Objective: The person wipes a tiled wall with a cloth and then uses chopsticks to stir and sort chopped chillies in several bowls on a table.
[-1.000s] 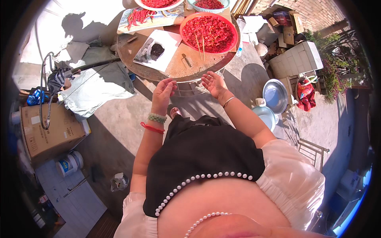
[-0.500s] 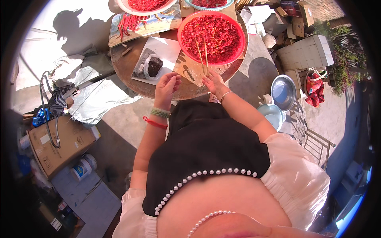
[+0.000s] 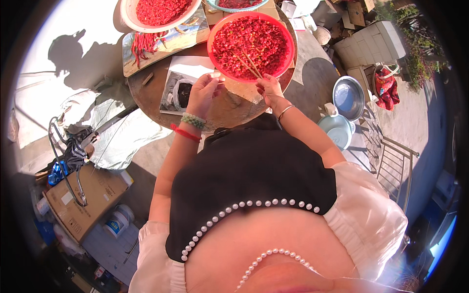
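A pair of wooden chopsticks [image 3: 250, 65] is gripped in my right hand [image 3: 269, 91], which is closed around their near ends. Their far ends rest among chopped red chili peppers [image 3: 246, 41], which fill a round red basin [image 3: 291, 49]. Close to the basin's near left rim is my left hand [image 3: 205, 93], its fingers loosely bent and apart, with nothing visible in them. Beside that hand, a clear plastic bag with dark contents [image 3: 183, 93] lies on a printed sheet [image 3: 188, 63]. The round table [image 3: 151, 100] carries all of these.
Whole red chilies [image 3: 143, 48] lie on a picture-covered board [image 3: 195, 35]. A white basin [image 3: 128, 22] and a pale blue basin [image 3: 215, 7] hold more red chilies. Right of the table stand a metal basin [image 3: 348, 95] and a light blue tub [image 3: 337, 131]. Cardboard box [image 3: 85, 198] at left.
My right hand has moved closer to the red basin, and the chopsticks now lie lower across the chilies. My left hand has come nearer the basin's rim. The whole view has shifted.
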Demonstrator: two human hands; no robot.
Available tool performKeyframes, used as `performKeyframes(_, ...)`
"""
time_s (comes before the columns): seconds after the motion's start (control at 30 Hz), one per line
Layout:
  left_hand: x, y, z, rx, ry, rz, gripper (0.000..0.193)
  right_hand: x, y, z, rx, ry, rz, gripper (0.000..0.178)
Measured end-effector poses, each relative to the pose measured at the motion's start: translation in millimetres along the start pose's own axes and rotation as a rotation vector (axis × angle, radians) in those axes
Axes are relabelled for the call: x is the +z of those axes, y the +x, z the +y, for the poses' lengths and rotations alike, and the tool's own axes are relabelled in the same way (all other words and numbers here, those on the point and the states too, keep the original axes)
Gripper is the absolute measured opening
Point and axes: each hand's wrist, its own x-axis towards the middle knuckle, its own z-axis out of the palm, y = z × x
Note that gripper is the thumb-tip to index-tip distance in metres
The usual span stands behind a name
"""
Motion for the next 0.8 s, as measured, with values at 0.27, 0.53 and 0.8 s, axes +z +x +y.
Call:
performKeyframes(0.27, -24, -1, 23, 0.048, -0.036, -0.007, 0.018, 41, 20, -40, -0.417, 0.083, 0.008, 0.034)
performKeyframes(0.53, -31, -6, 18, 0.000, 0.019, 0.028, 0.024, 75, 58, -36, -0.527, -0.126, -0.042, 0.013)
performKeyframes(0.8, -30, -1, 7, -0.019, -0.014, 0.055, 0.024, 51, 48, -20, -0.459, -0.125, -0.012, 0.008)
